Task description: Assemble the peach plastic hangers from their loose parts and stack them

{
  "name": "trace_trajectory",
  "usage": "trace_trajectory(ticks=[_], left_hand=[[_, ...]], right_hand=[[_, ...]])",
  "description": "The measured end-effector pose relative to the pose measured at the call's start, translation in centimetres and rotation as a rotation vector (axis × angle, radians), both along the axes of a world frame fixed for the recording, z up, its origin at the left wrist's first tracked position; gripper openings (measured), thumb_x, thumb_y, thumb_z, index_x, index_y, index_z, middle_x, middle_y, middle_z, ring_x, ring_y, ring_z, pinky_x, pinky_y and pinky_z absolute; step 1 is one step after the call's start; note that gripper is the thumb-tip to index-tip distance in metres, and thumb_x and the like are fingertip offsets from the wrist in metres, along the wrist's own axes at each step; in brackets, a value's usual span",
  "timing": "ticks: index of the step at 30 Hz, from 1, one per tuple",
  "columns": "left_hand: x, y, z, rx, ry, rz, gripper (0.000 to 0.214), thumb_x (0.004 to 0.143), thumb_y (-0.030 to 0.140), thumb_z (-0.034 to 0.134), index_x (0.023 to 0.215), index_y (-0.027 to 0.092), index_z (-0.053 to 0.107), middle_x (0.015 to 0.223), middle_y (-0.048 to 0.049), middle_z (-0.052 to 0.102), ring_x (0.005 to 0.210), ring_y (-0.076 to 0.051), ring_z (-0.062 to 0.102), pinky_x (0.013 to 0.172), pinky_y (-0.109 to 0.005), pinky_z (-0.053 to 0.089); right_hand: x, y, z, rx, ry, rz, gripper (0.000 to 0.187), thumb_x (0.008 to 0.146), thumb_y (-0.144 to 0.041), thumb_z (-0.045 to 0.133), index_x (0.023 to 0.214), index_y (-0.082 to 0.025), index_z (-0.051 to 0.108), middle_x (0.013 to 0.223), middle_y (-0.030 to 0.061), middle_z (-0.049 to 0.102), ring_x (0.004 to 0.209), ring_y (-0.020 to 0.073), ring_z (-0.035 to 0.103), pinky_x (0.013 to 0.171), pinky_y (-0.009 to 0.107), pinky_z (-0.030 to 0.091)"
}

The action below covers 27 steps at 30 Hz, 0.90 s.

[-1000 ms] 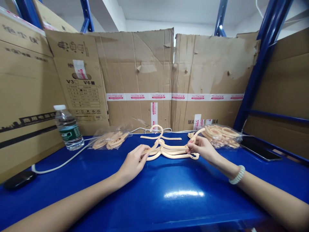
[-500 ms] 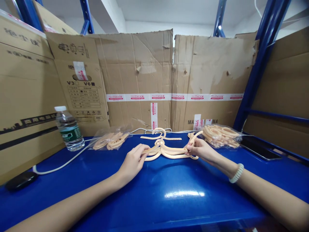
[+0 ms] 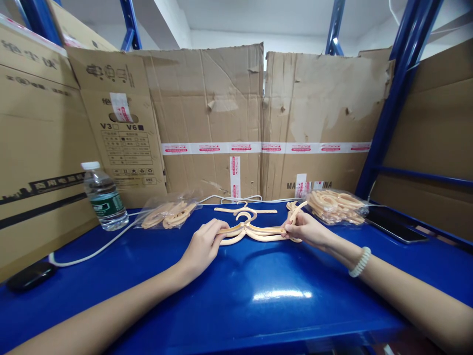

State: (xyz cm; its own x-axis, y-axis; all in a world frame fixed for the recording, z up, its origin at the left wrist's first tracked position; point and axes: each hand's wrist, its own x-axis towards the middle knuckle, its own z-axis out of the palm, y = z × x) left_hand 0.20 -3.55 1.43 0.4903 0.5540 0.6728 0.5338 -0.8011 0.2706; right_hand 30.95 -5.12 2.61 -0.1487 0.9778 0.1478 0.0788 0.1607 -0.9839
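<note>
Between my hands is a peach-coloured clothes hanger [image 3: 266, 229], its hook [image 3: 247, 215] near the middle. My left hand [image 3: 203, 245] pinches its left arm between thumb and fingers. Out at the other end, my right hand [image 3: 305, 229] is closed on the right arm, where a curved piece [image 3: 297, 210] sticks up past the fingers. More curved hanger arms [image 3: 266, 238] show just below the held one; whether they are gripped too I cannot tell. Behind, another hanger [image 3: 262, 211] lies on the blue table [image 3: 258, 276].
Clear bags of peach hanger parts lie at left [image 3: 170, 214] and right [image 3: 334, 207], with loose pieces [image 3: 291, 206] beside the right one. A water bottle [image 3: 105, 199], white cable [image 3: 88, 255], black mouse-like object [image 3: 31, 276] and dark phone [image 3: 399, 227] surround the work. Cardboard [image 3: 207, 118] walls the back.
The held hanger's hook has tipped lower, so the hook of the hanger behind shows more clearly. Both hands keep their grip and have barely moved.
</note>
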Motion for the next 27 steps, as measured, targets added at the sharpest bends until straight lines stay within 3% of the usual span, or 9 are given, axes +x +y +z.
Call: trace_trajectory(ticks=[8,13,20,23,27], left_hand=[[0.1,-0.2,0.3,-0.149,-0.046,-0.008,0.011,0.092,0.017,0.045,0.098,0.021,0.053,0.095,-0.0033,0.064,0.085,-0.018,0.061,0.075,-0.030,0.046],[0.0,0.1,0.8,-0.213,-0.060,0.012,0.009,0.093,0.022,0.045,0.099,0.021,0.052,0.092,-0.0026,0.064,0.084,-0.018,0.062,0.075,-0.030,0.047],[-0.9,0.5,2.3,-0.105,0.165,-0.052,0.013,0.095,0.024,0.039,0.096,0.019,0.052,0.096,-0.0043,0.057,0.081,-0.018,0.058,0.073,-0.030,0.046],[-1.6,0.4,3.3,-0.126,0.319,-0.125,0.012,0.095,0.022,0.040,0.094,0.019,0.052,0.093,-0.0038,0.056,0.077,-0.016,0.056,0.069,-0.028,0.045],[-2.3,0.6,3.9,-0.092,0.496,-0.178,0.013,0.094,0.020,0.043,0.091,0.019,0.056,0.089,-0.0044,0.058,0.081,-0.019,0.054,0.072,-0.029,0.043]], right_hand=[[-0.2,0.2,-0.2,0.113,0.043,-0.057,0.038,0.059,-0.043,0.082,0.063,-0.017,0.055,0.061,0.0035,0.063,0.060,0.0154,0.058,0.061,0.030,0.047],[0.2,0.1,0.5,0.092,0.266,-0.081,0.033,0.064,-0.041,0.082,0.077,-0.019,0.060,0.075,0.0010,0.062,0.069,0.0152,0.060,0.066,0.030,0.050],[3.7,1.2,2.4,0.076,0.334,-0.094,0.025,0.066,-0.037,0.080,0.079,-0.018,0.070,0.070,-0.0003,0.062,0.062,0.0098,0.054,0.057,0.023,0.045],[5.0,1.0,3.3,0.037,0.225,-0.031,0.022,0.065,-0.033,0.081,0.075,-0.016,0.070,0.070,0.0011,0.063,0.063,0.0113,0.055,0.058,0.024,0.045],[6.5,0.6,4.4,-0.016,-0.191,0.115,0.025,0.067,-0.037,0.079,0.078,-0.017,0.069,0.076,0.0021,0.065,0.069,0.0141,0.057,0.065,0.027,0.045]])
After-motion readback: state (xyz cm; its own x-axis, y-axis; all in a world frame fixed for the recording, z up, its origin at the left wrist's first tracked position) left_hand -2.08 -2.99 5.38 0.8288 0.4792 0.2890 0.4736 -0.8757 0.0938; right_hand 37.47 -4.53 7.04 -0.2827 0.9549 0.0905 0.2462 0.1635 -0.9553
